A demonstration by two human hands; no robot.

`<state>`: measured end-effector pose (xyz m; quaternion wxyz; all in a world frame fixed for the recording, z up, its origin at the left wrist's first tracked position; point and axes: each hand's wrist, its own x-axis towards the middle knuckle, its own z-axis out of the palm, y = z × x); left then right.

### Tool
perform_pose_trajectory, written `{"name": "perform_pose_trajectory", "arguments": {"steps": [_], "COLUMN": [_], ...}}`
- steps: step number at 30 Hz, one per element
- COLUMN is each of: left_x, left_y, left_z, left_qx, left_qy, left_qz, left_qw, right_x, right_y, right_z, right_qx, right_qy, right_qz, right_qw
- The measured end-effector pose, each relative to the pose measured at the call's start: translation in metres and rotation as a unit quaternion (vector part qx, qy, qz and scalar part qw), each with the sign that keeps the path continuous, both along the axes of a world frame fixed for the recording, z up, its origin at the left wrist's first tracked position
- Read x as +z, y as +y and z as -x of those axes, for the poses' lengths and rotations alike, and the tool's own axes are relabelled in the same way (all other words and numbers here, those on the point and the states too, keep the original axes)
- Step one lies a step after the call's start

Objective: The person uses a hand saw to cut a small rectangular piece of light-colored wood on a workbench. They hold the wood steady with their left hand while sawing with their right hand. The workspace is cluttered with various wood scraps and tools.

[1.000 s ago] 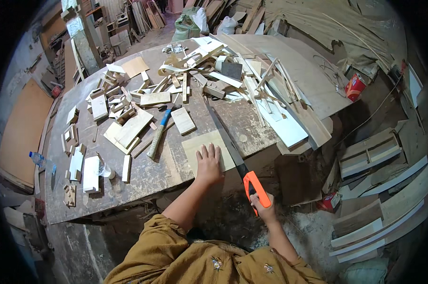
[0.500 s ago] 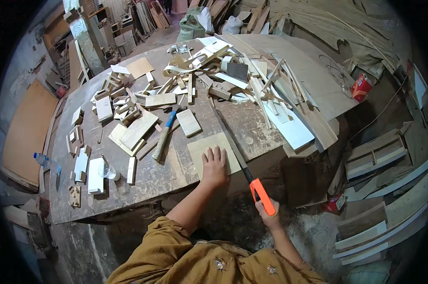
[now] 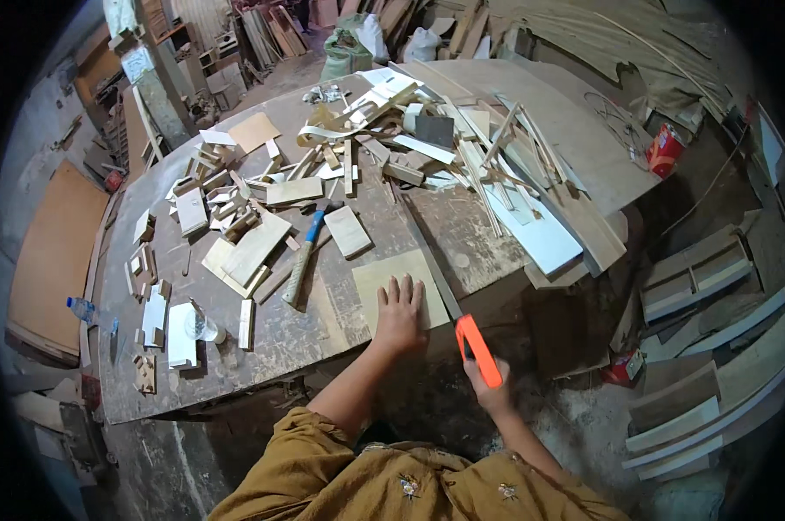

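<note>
My left hand (image 3: 401, 321) lies flat, fingers stretched out, on a thin square board (image 3: 373, 282) at the front edge of the worktable (image 3: 323, 339). My right hand (image 3: 489, 386) is closed round the orange handle of a handsaw (image 3: 477, 347). The saw's long blade runs away from me along the right edge of the board, its far part over the tabletop. Whether the teeth touch the wood I cannot tell. To the left of the board lies a hammer (image 3: 303, 260) with a blue and wooden handle, near a small wooden block (image 3: 347, 232).
Offcuts (image 3: 294, 190) are heaped across the table's middle. Long strips and a white board (image 3: 531, 234) lie to the right. A clear plastic cup (image 3: 203, 327) stands at left, with a bottle (image 3: 82, 308) beyond the edge. A red can (image 3: 664, 152) sits at far right.
The handsaw has slid forward, away from me, with my right hand on its handle. My left hand stays on the board. The whole view has shifted slightly.
</note>
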<state>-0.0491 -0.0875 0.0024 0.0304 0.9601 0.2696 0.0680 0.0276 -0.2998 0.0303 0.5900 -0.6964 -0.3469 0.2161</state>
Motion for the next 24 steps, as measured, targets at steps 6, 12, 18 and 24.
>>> {"name": "perform_pose_trajectory", "arguments": {"steps": [6,12,18,24], "left_x": [-0.005,-0.014,-0.020,-0.021], "left_y": [-0.005,0.000,0.001,0.001], "left_z": [-0.004,0.000,-0.011,-0.014], "left_qx": [-0.004,-0.024,0.015,0.018], "left_qy": [-0.017,-0.019,0.003,-0.017], "left_qz": [-0.016,-0.011,-0.049,-0.045], "left_qw": [1.000,0.999,0.999,0.999], "right_x": [-0.027,-0.019,-0.019,-0.005], "right_y": [-0.002,0.008,0.036,-0.056], "right_z": [-0.006,0.011,-0.005,0.034], "right_qx": [-0.011,-0.041,-0.034,-0.007], "right_qy": [-0.011,-0.056,-0.097,-0.086], "right_qz": [0.000,-0.032,-0.023,0.055], "right_qw": [1.000,0.997,0.994,0.995]}}
